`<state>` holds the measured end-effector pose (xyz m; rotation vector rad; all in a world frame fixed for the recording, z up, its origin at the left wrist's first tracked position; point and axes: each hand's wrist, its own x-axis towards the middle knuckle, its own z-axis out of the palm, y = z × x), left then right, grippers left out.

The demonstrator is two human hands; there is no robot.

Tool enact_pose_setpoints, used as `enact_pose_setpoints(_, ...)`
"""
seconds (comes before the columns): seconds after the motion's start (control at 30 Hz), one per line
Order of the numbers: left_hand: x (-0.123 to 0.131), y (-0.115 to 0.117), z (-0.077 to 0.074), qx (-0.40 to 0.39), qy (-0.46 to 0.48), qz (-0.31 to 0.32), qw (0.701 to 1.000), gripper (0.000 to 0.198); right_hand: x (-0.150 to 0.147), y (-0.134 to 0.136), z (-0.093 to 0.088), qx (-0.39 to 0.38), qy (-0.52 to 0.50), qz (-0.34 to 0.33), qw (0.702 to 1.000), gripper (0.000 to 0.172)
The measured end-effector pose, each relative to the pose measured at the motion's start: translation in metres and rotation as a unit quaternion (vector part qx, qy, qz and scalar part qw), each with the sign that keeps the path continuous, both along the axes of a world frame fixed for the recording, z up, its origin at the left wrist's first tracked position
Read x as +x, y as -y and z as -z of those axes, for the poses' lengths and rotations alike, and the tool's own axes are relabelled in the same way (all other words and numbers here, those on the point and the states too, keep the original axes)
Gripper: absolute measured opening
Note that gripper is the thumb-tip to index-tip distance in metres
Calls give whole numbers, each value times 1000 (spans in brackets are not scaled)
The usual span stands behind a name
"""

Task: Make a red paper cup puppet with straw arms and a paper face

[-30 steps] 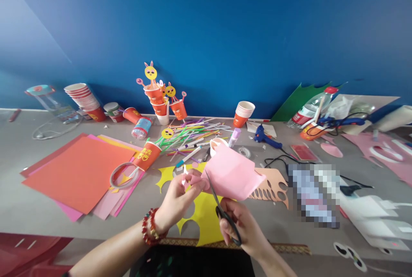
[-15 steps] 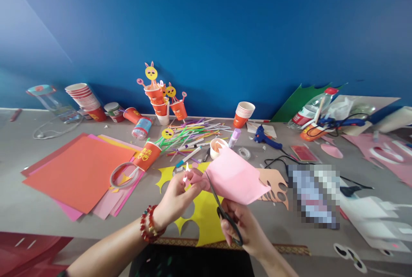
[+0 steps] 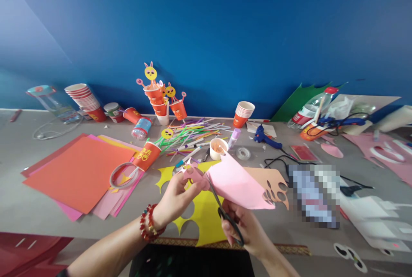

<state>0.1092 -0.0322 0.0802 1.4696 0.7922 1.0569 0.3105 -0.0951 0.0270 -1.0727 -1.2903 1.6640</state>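
My left hand point(image 3: 180, 193) pinches the left end of a pink paper sheet point(image 3: 236, 180) between thumb and fingers. The sheet has ragged cut edges and its broad part slants down to the right. In my right hand point(image 3: 240, 225) is a pair of scissors point(image 3: 229, 221) with black handles, their blades pointing up and left into the paper close to my left thumb. Below my hands lies a yellow paper sheet point(image 3: 209, 215) with round cut-outs. A peach paper sheet point(image 3: 273, 182) with holes is partly behind the pink one.
Orange and pink sheets point(image 3: 80, 174) with a tape roll point(image 3: 112, 178) lie at left. Coloured sticks point(image 3: 193, 135), a small white cup point(image 3: 219, 149) and a glue stick point(image 3: 234, 137) are beyond my hands. A blue glue gun point(image 3: 267, 137) and cup stacks point(image 3: 243, 114) stand farther back.
The pink sheet has tilted, its right end swinging down and rightward, so more of the white cup shows. Both hands stay nearly in place, with the scissors still at the paper.
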Motion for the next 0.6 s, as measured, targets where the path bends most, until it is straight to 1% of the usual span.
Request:
enact_pose_setpoints(0.07, -1, 1, 0, 4, -5, 0, 1000, 18, 0, 0, 1, -2, 2, -1, 1000, 69)
enact_pose_setpoints(0.17, -1, 3, 1, 4, -5, -2, 1000, 15, 0, 0, 1, -4, 4, 1, 1000, 67)
enact_pose_setpoints(0.3, 1, 4, 6, -19, 8, -18, 1000, 18, -2, 3, 2, -9, 2, 11, 1000, 62)
enact_pose_setpoints(0.43, 2, 4, 14, -38, 26, -36, 998, 21, -4, 4, -1, -8, -11, -11, 1000, 59)
enact_pose_setpoints(0.5, 1, 3, 16, -27, 16, -42, 999, 24, -4, 4, -3, -8, -15, -27, 999, 60)
enact_pose_setpoints(0.6, -1, 2, 16, 15, -43, -39, 998, 25, -4, 2, -6, -12, -16, -40, 999, 60)
